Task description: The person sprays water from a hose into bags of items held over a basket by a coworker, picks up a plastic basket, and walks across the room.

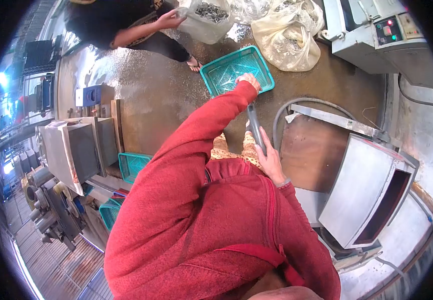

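Note:
My left hand (249, 82) reaches far forward, over the near side of a turquoise plastic basket (264, 62) on the floor. Its fingers look curled, and what they grip, if anything, is hidden. Closer to my body, my right hand (272, 164) has its thumb and fingers around the lower end of a dark grey bar (255, 125). The bar slants up toward my left cuff, where its far end is hidden from view. Apart from its latticed bottom, little shows inside the basket.
Clear plastic bags (296, 45) of small metal parts stand beyond the basket. At upper left, another person's hand (170, 20) touches one bag. A machine with lit buttons (389, 31) is at upper right. A grey hose (306, 100) curves across the wet floor near a metal cabinet (361, 185).

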Demonstrator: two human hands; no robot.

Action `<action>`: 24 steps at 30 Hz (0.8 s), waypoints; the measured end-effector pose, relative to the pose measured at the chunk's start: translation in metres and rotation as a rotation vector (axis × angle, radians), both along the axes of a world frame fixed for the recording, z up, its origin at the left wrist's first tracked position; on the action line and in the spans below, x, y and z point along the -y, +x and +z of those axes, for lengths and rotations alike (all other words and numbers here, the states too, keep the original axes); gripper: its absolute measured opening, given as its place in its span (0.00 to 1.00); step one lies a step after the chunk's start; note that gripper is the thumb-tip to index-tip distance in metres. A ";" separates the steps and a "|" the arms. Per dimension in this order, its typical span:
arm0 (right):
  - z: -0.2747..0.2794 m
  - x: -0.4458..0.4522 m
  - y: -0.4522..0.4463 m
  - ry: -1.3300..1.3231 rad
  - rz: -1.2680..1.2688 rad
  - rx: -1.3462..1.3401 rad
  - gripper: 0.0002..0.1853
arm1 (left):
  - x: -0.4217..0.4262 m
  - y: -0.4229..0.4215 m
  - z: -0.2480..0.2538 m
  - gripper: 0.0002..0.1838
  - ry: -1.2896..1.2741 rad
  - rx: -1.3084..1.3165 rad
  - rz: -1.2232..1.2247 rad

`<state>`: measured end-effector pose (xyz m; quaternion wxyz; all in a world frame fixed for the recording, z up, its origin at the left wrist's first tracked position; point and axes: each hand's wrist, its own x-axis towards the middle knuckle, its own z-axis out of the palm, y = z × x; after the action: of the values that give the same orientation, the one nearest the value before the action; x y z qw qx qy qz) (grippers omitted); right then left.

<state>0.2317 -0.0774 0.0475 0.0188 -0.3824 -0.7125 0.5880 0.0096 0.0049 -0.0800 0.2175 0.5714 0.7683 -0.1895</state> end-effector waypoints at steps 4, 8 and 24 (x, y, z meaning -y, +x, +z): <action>0.004 -0.002 0.008 0.014 0.015 0.038 0.28 | -0.012 0.013 0.016 0.17 -0.190 0.151 0.027; 0.003 -0.006 0.026 0.050 0.006 0.013 0.27 | -0.001 0.023 -0.004 0.15 0.031 -0.058 -0.184; 0.014 -0.005 -0.007 0.183 0.199 0.251 0.27 | 0.026 -0.038 -0.047 0.15 -0.431 0.214 0.338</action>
<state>0.2249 -0.0728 0.0615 -0.0940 -0.3772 -0.7940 0.4674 -0.0283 -0.0214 -0.1268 0.4423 0.3928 0.7671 -0.2482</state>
